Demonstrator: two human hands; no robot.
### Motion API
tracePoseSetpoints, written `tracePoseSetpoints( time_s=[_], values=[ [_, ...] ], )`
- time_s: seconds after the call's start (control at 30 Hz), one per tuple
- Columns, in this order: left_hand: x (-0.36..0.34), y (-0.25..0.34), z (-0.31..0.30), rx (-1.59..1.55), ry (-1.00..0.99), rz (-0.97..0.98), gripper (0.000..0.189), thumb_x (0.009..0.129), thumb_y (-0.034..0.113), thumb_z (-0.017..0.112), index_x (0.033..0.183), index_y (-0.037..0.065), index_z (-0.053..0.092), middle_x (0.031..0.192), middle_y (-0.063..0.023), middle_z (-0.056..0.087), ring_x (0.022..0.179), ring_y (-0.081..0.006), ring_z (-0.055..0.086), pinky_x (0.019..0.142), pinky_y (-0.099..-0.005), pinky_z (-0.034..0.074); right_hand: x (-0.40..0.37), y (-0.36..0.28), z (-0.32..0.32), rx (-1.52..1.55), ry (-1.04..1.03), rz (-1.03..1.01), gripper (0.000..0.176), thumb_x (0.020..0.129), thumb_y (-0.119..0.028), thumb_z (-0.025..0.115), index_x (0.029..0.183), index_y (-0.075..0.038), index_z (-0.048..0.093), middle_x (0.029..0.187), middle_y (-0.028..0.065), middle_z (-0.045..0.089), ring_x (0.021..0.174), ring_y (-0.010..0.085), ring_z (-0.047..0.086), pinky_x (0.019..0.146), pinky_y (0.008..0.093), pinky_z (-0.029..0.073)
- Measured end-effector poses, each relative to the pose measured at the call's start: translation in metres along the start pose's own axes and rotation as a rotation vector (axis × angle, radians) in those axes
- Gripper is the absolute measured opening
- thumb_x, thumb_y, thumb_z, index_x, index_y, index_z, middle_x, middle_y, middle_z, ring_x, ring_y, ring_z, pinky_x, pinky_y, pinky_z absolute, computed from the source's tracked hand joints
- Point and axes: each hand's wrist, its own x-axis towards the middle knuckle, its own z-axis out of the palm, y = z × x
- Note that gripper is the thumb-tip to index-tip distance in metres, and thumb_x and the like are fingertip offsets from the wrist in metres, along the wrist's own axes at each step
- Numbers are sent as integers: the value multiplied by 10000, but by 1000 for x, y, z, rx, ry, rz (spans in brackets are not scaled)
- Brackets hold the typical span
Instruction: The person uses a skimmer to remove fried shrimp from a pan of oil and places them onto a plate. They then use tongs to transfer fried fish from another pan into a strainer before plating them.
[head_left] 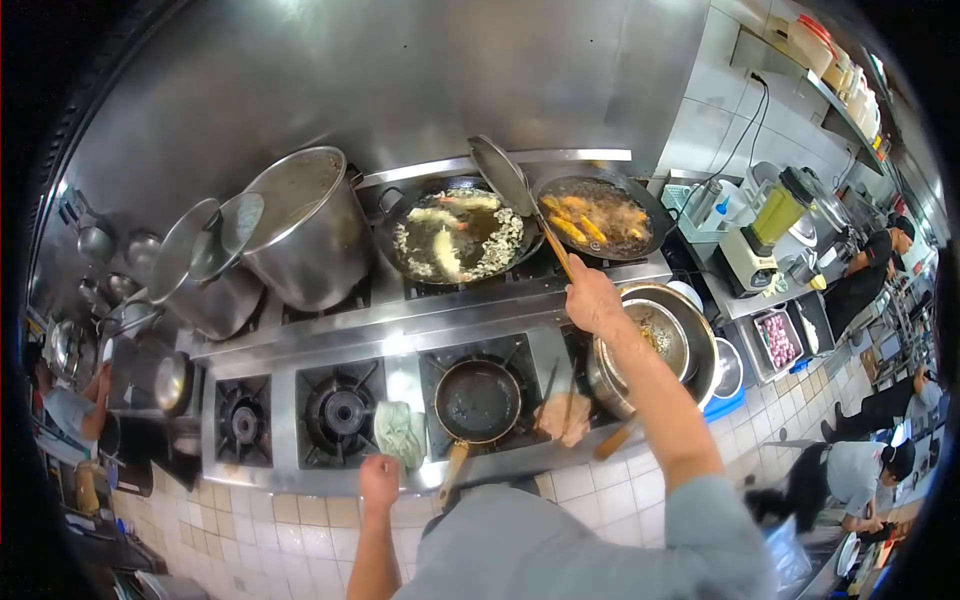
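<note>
While R hand (pixel 592 296) grips the skimmer (pixel 503 176) handle, its long axis runs up-left from the hand to the wok (pixel 600 215) rim. L hand (pixel 378 481) fisted, empty, well back.

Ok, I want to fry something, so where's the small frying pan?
The small frying pan sits on a front burner, mid-frame in the head view, between the green cloth and the tan cloth.

A: What stands along the back edge of the stove (pixel 400 330)?
B: From the left we see the big pot (pixel 305 225), one wok (pixel 460 235), a second wok (pixel 597 215); the skimmer (pixel 500 175) leans between these two.
A: And in front?
B: The frying pan (pixel 478 400), cloth (pixel 400 430) left of it, bowls (pixel 660 340) right.
</note>
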Motion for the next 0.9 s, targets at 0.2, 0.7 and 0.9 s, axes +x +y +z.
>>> tracePoseSetpoints(
  time_s=[0.2, 0.7, 0.9],
  values=[
    [-27, 21, -6, -182, 43, -182, 138, 852, 145, 726, 865, 10, 697, 828, -149, 672, 648, -251, 621, 625, -352, 501, -22, 0, -3, 259, -35, 44, 272, 862, -99, 558, 1091, 44, 533, 874, 251, 659, 839, 415, 658, 755, 480, 529],
    [-152, -107, -34, -109, 515, -576, 136, 921, 118, 636, 887, -13, 626, 811, -115, 647, 728, -218, 581, 687, -353, 492, -74, -33, -28, 1354, -303, 425, 258, 884, -54, 542, 1124, 34, 578, 837, 101, 607, 594, 148, 574, 477, 310, 466],
    [-221, -151, -23, 56, 466, -651, 139, 886, 115, 654, 830, -11, 632, 763, -134, 647, 692, -236, 585, 668, -364, 495, -88, -20, -35, 1434, -219, 351, 158, 901, -63, 509, 1027, 18, 559, 777, 69, 593, 565, 124, 554, 468, 270, 443]
  ],
)
